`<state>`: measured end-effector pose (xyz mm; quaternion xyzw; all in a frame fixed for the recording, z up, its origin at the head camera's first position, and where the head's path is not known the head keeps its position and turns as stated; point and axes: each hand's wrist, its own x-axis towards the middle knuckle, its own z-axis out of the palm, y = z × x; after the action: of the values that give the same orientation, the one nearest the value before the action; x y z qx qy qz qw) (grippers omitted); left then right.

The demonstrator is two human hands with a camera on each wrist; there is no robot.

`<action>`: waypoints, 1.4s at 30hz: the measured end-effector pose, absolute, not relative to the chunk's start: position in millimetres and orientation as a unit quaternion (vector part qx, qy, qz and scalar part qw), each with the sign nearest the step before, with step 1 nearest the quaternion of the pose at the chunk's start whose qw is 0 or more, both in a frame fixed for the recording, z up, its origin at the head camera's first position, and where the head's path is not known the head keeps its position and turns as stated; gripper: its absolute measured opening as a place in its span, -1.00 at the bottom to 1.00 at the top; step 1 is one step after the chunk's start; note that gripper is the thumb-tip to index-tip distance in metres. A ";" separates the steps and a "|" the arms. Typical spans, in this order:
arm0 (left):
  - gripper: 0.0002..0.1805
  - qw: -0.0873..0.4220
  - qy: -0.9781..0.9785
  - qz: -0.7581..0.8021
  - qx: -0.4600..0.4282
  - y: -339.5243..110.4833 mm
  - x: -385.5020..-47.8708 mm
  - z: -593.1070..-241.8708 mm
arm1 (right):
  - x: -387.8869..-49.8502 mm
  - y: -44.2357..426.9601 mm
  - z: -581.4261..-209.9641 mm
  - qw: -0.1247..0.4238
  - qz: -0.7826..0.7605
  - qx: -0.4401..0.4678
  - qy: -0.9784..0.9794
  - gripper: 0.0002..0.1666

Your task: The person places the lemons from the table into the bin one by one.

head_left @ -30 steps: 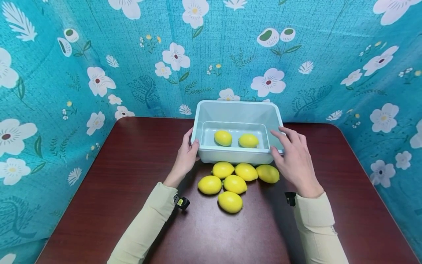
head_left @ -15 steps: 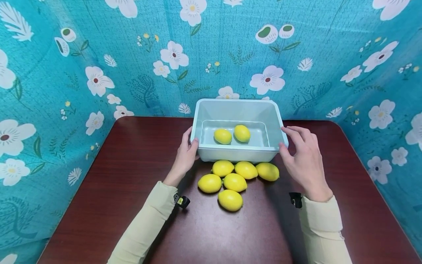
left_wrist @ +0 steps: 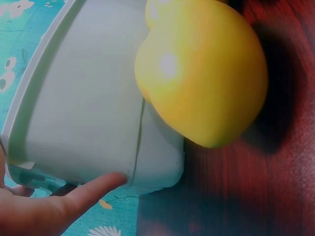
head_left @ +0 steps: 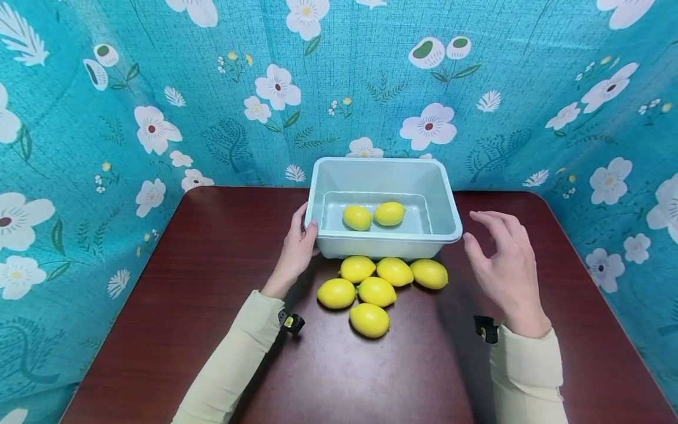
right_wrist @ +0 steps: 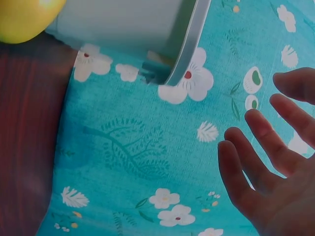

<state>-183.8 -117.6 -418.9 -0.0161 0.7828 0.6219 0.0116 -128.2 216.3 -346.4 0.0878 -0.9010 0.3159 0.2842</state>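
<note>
A: What about the pale blue bin [head_left: 381,246]?
B: Stands upright on the dark table [head_left: 222,282], with two lemons [head_left: 357,218] inside.
A: And in front of the bin?
B: Six lemons [head_left: 376,292], grouped close together.
A: Left hand [head_left: 293,253]?
B: Grips the bin's left end.
A: Right hand [head_left: 505,265]?
B: Hangs near the bin's right end — apart from it, with fingers loosely bent and thumb spread.
A: Behind the bin?
B: Teal floral cloth [head_left: 339,76].

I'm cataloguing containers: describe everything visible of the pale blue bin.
The pale blue bin, seemingly plastic, is rectangular and open-topped, with rounded corners and a rim. It sits apparently upright far back on the table. Two lemons rest on its floor; the left grip holds its left side. More lemons lie close in front; contact is unclear.
</note>
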 end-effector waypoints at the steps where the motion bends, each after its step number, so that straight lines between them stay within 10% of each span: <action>1: -0.40 0.012 0.783 0.622 -0.016 -117.6 -184.0 -419.2 | -127.3 217.6 -346.8 0.284 0.317 0.083 -0.901 -0.51; 42: -0.41 0.002 0.785 0.620 -0.017 -116.4 -183.5 -419.0 | -117.7 234.9 -400.5 0.097 0.294 0.159 -0.938 -0.54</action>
<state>-183.5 -116.4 -419.0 -0.0174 0.7846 0.6198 0.0024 -117.7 234.9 -400.5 0.1595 -0.9375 0.2937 0.0968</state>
